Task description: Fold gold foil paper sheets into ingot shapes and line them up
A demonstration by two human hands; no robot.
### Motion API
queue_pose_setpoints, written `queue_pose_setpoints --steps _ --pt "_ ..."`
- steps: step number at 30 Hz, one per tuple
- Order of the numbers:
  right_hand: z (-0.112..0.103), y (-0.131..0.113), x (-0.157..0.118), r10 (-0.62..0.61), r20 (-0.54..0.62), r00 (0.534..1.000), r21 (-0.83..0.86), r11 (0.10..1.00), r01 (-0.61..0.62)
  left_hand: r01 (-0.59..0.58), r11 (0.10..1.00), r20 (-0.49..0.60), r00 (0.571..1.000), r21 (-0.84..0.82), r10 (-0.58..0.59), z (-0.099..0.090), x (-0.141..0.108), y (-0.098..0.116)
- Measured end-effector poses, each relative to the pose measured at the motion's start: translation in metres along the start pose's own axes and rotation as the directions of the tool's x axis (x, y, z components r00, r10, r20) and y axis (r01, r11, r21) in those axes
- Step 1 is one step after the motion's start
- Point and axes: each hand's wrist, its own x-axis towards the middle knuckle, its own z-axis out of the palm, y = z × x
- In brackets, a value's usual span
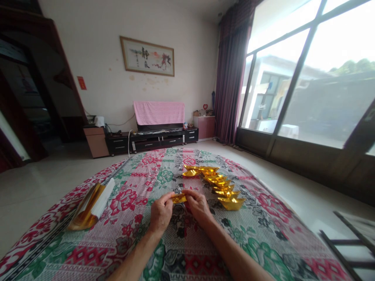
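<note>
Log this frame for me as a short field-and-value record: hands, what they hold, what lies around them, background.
left hand: pinches one end of the gold piece
right hand: pinches its other end
surface: flowered cloth
right and beyond: boat-shaped gold pieces, in a bent, overlapping line
left: curled sheets, gold and white
background: pink cover over something on a black cabinet; framed picture on the wall; purple curtain beside a window
</note>
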Motion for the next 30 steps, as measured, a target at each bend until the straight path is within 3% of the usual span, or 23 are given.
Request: queue_pose_setpoints --steps 12,22,24,30 --pt "0.001 0.001 0.0 0.11 0.034 0.993 0.08 0.99 -0.113 0.042 0.999 0.023 0.999 -0.014 -0.042 -0.003 0.002 0.004" --pt "-0.013 -0.031 -0.009 0.13 0.243 0.961 0.271 0.942 -0.196 0.134 0.989 0.075 0.989 -0.068 -0.129 -0.012 0.011 -0.002" --pt "-0.015 -0.032 -0.009 0.099 0.274 0.957 0.237 0.957 -0.167 0.181 0.977 0.095 0.981 -0.112 -0.171 -0.013 0.013 -0.003" --pt "-0.014 -0.028 -0.012 -0.108 0.286 0.952 0.133 0.989 0.072 0.291 0.941 0.13 0.954 -0.172 -0.272 -0.015 0.015 0.0"
